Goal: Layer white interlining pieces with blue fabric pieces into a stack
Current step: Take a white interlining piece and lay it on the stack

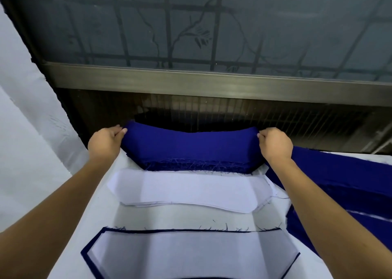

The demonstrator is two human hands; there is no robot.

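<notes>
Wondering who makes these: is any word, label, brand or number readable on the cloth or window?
None readable: the pile of dark blue fabric pieces, the white curved interlining pieces, the near blue-edged layered stack and the frosted glass window with etched branches carry no text.

Position: the single wide-angle view is taken from the person's head, above the white cloth-covered counter [186, 217].
Direction: it is aimed forward and down, toward the frosted, barred glass window [191, 23].
Nearness: the counter is seen closely.
</notes>
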